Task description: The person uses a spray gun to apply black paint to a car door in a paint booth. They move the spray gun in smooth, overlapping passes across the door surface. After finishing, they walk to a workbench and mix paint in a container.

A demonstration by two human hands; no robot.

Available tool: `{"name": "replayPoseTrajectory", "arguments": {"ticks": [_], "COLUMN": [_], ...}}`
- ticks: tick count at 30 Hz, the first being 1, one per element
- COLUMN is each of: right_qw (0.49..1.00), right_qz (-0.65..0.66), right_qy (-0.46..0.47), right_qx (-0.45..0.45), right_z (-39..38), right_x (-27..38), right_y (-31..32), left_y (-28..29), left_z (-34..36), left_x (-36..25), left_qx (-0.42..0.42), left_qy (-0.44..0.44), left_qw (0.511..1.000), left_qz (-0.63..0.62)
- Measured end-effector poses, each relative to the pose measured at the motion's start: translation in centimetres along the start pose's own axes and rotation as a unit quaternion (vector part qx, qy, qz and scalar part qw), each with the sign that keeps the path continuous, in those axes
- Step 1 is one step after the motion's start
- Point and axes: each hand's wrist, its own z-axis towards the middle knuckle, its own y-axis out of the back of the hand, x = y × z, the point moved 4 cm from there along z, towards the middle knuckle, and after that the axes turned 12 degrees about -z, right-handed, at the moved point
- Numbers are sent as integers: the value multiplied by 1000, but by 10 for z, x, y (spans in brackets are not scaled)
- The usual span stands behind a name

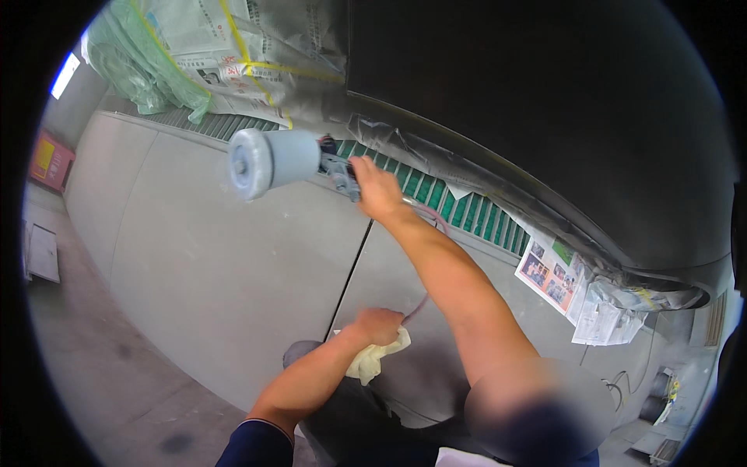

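Note:
My right hand point(377, 187) grips a spray gun point(338, 173) with a pale blue-white cup point(276, 161) lying sideways, above the floor grating. A pinkish hose point(440, 222) runs from near that hand down toward my left hand point(377, 327). My left hand is closed on a pale yellow cloth point(373, 362) and seems to hold the hose too. A dark vehicle body point(529, 93) fills the upper right, with newspaper and translucent sheeting point(381, 132) along its lower edge.
Newspaper masking with yellow tape point(272, 39) and green plastic point(140, 62) covers the upper left. Slatted grating point(482, 218) borders the grey floor panels point(194, 233). Printed sheets point(548, 276) hang at the right. A red box point(50, 159) stands far left; hoses and cylindrical items point(657, 397) lie lower right.

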Motion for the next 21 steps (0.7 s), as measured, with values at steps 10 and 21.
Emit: {"name": "replayPoseTrajectory", "arguments": {"ticks": [10, 21], "right_qw": [994, 752], "right_qz": [20, 220], "right_qy": [-90, -528], "right_qx": [-51, -328], "right_z": [-237, -560], "right_x": [-171, -339], "right_y": [113, 209], "left_y": [-40, -72], "left_z": [4, 34], "left_x": [-17, -101], "left_qx": [64, 171], "left_qy": [-172, 71], "left_qw": [981, 976], "left_qz": [-64, 117]}}
